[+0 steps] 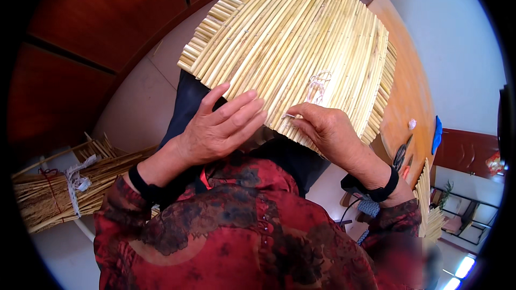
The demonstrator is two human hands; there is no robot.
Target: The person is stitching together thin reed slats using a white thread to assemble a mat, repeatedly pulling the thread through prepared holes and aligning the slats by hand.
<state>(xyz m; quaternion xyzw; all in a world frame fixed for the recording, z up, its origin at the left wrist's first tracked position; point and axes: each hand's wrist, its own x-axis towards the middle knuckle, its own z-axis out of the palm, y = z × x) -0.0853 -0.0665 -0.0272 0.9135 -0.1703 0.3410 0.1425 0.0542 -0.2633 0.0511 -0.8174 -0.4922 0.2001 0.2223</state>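
A panel of pale straw-coloured stalks (301, 32), laid side by side, rests over my lap, its far part by the table. My right hand (330, 129) is closed at the panel's near edge, thumb and forefinger pinching a thin, pale needle-like piece (290, 115). Just beyond that hand, a loose tangle of white and pinkish thread (318, 86) lies on the stalks. My left hand (223, 123) is open, palm down with fingers stretched, at the near left edge of the panel. Whether its fingertips touch the stalks I cannot tell.
A wooden table (411, 70) runs along the right, bearing a small pale pink ball (412, 124), dark-handled tools (399, 157) and a blue object (437, 134). Tied stalks (43, 198) lie at the lower left. More stalks (427, 209) stand at the right. Reddish-brown wooden panels (107, 16) stand upper left.
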